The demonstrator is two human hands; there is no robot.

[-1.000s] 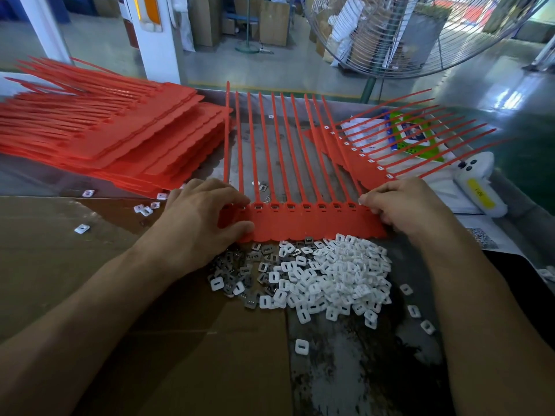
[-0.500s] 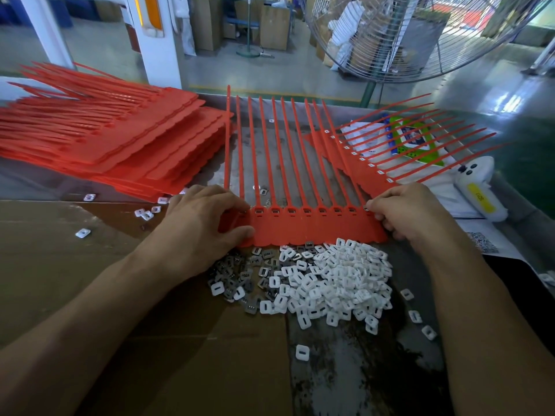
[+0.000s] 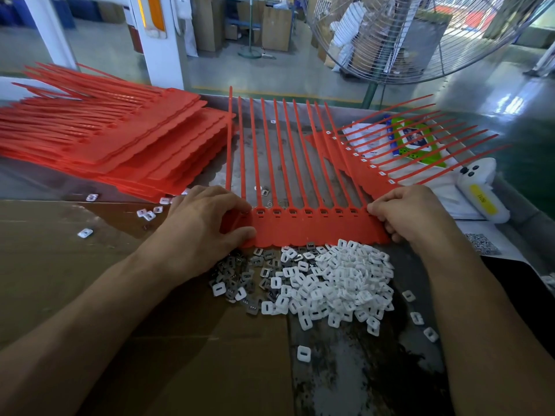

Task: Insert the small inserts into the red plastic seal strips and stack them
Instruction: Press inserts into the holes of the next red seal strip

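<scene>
A red seal strip sheet [image 3: 312, 226] lies flat in front of me, its long tails pointing away. My left hand [image 3: 204, 223] grips its left end, thumb on the near edge. At the right end, my right hand [image 3: 411, 211] pinches the sheet. Just below the sheet lies a heap of small white inserts [image 3: 336, 283], with grey metal inserts [image 3: 240, 277] mixed in on its left. A tall stack of red sheets [image 3: 114, 142] sits at the back left. Another red sheet [image 3: 372, 163] with white inserts fitted lies at the back right.
Flat cardboard [image 3: 90, 280] covers the left of the table. Loose white inserts [image 3: 148, 214] lie scattered near the stack and on the right [image 3: 417, 318]. A white device with a yellow label [image 3: 480, 190] and printed papers [image 3: 411, 142] sit at the right. A large fan [image 3: 420, 34] stands behind.
Both hands keep hold of the sheet's ends; it has slid slightly towards me. Nothing else has moved.
</scene>
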